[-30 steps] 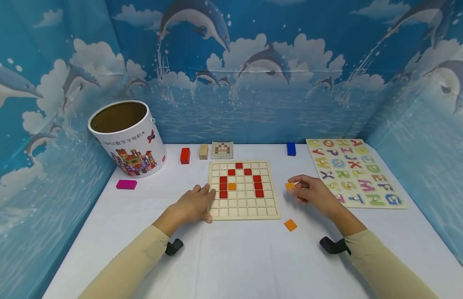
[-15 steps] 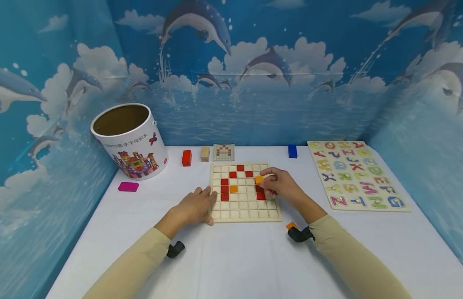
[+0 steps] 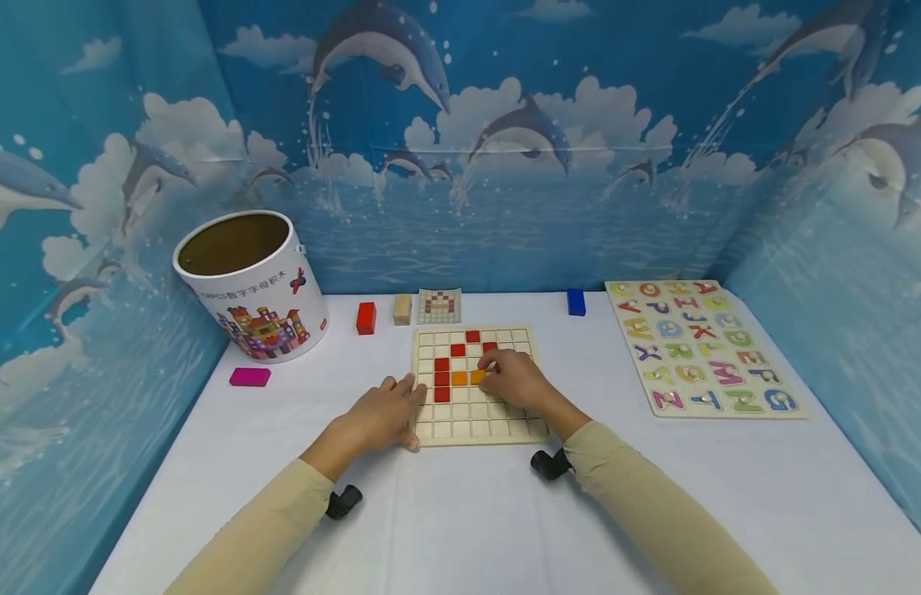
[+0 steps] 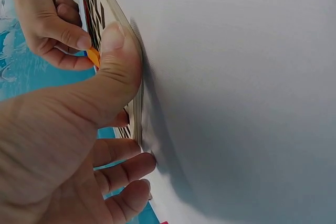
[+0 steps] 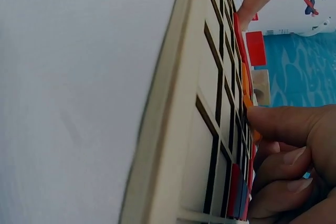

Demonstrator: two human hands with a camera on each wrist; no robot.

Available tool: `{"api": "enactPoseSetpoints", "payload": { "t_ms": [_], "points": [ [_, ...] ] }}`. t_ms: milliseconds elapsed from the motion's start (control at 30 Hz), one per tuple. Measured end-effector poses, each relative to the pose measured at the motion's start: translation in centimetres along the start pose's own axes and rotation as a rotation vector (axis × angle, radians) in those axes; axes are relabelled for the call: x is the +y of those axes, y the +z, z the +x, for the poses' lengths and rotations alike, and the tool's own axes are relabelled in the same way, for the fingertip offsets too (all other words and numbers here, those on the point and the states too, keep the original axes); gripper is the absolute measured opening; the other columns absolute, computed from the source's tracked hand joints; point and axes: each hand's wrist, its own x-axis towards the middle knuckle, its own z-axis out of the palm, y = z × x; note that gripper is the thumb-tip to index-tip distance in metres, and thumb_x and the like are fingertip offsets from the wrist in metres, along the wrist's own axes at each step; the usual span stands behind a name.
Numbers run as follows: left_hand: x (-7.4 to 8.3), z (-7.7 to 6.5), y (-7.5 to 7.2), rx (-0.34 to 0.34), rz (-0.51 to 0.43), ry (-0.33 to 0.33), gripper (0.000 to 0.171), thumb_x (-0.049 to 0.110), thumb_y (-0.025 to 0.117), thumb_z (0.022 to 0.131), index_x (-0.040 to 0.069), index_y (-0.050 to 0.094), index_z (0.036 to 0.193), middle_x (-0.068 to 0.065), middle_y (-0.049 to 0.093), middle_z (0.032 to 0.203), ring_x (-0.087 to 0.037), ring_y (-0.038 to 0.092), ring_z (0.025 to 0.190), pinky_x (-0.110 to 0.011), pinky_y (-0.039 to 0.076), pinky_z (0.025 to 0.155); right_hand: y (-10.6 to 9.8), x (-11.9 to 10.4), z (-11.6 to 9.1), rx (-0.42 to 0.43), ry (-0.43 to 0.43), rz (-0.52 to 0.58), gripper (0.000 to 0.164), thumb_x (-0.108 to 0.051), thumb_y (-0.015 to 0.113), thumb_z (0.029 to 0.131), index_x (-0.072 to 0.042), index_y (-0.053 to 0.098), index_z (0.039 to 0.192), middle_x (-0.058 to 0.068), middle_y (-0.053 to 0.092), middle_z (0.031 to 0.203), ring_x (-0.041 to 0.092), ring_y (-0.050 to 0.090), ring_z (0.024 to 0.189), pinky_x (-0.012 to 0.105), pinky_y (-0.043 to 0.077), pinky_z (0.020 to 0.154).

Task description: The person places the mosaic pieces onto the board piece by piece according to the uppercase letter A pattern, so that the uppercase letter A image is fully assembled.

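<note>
A wooden grid board (image 3: 475,430) lies on the white table, with red square tiles (image 3: 442,378) set in an arch on it. One orange tile (image 3: 458,378) sits inside the arch. My right hand (image 3: 515,380) pinches another orange tile (image 3: 477,377) between thumb and fingertips, at the square just right of the first. This hand covers the arch's right side; in the right wrist view, its thumb presses the tile's edge. My left hand (image 3: 382,413) rests along the board's left edge, thumb at the near corner and fingers spread, as the left wrist view also shows.
Behind the board lie a small pattern card (image 3: 439,306), a plain wood block (image 3: 402,309), a red block (image 3: 366,318) and a blue block (image 3: 576,302). A magenta block (image 3: 249,377) lies by a white bucket (image 3: 259,289). At right is an alphabet board (image 3: 705,351).
My right hand has carried the orange tile leftward from beside the board to a square within the arch. My left hand keeps its place. The loose orange tile is now hidden by the right arm.
</note>
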Motion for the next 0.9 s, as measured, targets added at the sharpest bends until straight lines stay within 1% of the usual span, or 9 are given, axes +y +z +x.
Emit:
{"api": "enactPoseSetpoints", "payload": {
  "t_ms": [133,233,333,433,467,567,733,800,900],
  "points": [
    [0.0,-0.1,-0.1,0.001,-0.003,-0.004,0.094,0.043,0.082,0.080,0.009,0.040,0.156,-0.017,0.031,0.164,-0.033,0.040,0.137,-0.050,0.043,0.107,0.3,-0.5,0.1,-0.002,0.008,-0.018,0.024,-0.010,0.068,0.092,-0.005,0.071,0.116,0.003,0.068,0.091,0.020,0.057,0.083,0.036,0.050,0.078],
    [0.0,-0.2,-0.1,0.002,-0.005,-0.005,0.094,0.043,0.082,0.080,0.009,0.040,0.156,-0.017,0.031,0.164,-0.033,0.040,0.137,-0.050,0.043,0.106,0.1,-0.4,0.2,-0.021,0.004,-0.007,0.026,-0.010,0.069,0.093,-0.005,0.071,0.119,0.004,0.067,0.089,0.020,0.057,0.079,0.034,0.050,0.074],
    [-0.1,-0.1,0.0,0.006,-0.009,0.002,0.094,0.044,0.081,0.080,0.008,0.041,0.156,-0.017,0.031,0.164,-0.033,0.041,0.135,-0.050,0.044,0.105,-0.8,0.4,0.1,-0.021,0.011,0.030,0.030,-0.014,0.068,0.096,-0.007,0.069,0.125,0.005,0.063,0.086,0.019,0.054,0.074,0.032,0.046,0.068],
    [-0.1,-0.1,0.0,0.005,-0.012,0.006,0.095,0.045,0.081,0.079,0.007,0.040,0.156,-0.018,0.031,0.164,-0.032,0.041,0.133,-0.050,0.044,0.105,-2.3,1.3,-0.6,0.004,0.045,0.079,0.033,-0.018,0.065,0.099,-0.009,0.067,0.131,0.008,0.062,0.093,0.022,0.055,0.078,0.032,0.046,0.067],
    [-0.1,-0.1,-0.1,0.004,-0.014,0.005,0.095,0.045,0.081,0.079,0.007,0.040,0.156,-0.018,0.031,0.164,-0.032,0.041,0.133,-0.050,0.044,0.105,-2.8,1.7,-0.9,0.017,0.053,0.083,0.034,-0.019,0.065,0.100,-0.009,0.067,0.132,0.008,0.062,0.097,0.022,0.055,0.083,0.032,0.046,0.069],
    [-0.1,0.0,-0.2,-0.004,-0.014,-0.001,0.095,0.045,0.080,0.079,0.008,0.040,0.157,-0.017,0.030,0.165,-0.033,0.041,0.133,-0.050,0.043,0.105,-4.1,2.9,-2.5,0.030,0.051,0.074,0.033,-0.019,0.063,0.100,-0.009,0.067,0.132,0.008,0.064,0.105,0.025,0.055,0.093,0.033,0.048,0.073],
    [-0.1,0.1,-0.2,0.001,-0.009,0.003,0.094,0.045,0.080,0.080,0.008,0.041,0.156,-0.018,0.031,0.164,-0.032,0.042,0.131,-0.049,0.045,0.104,-5.3,5.3,-5.9,0.007,0.006,0.043,0.031,-0.016,0.066,0.099,-0.007,0.069,0.128,0.003,0.065,0.099,0.022,0.054,0.087,0.031,0.049,0.071],
    [0.0,0.1,-0.2,-0.001,-0.008,0.001,0.094,0.045,0.081,0.079,0.008,0.040,0.156,-0.017,0.031,0.164,-0.031,0.042,0.130,-0.048,0.045,0.103,-5.6,6.1,-7.4,-0.020,0.017,0.051,0.030,-0.015,0.068,0.097,-0.007,0.070,0.126,0.002,0.064,0.096,0.021,0.054,0.084,0.029,0.048,0.069],
    [0.0,0.1,-0.1,-0.008,0.000,-0.005,0.095,0.045,0.081,0.079,0.009,0.040,0.157,-0.017,0.031,0.164,-0.031,0.042,0.129,-0.047,0.045,0.103,-5.8,7.0,-9.6,-0.072,0.067,0.078,0.034,-0.017,0.073,0.094,-0.009,0.070,0.127,0.000,0.064,0.097,0.019,0.054,0.085,0.028,0.048,0.071]
  ]
}}
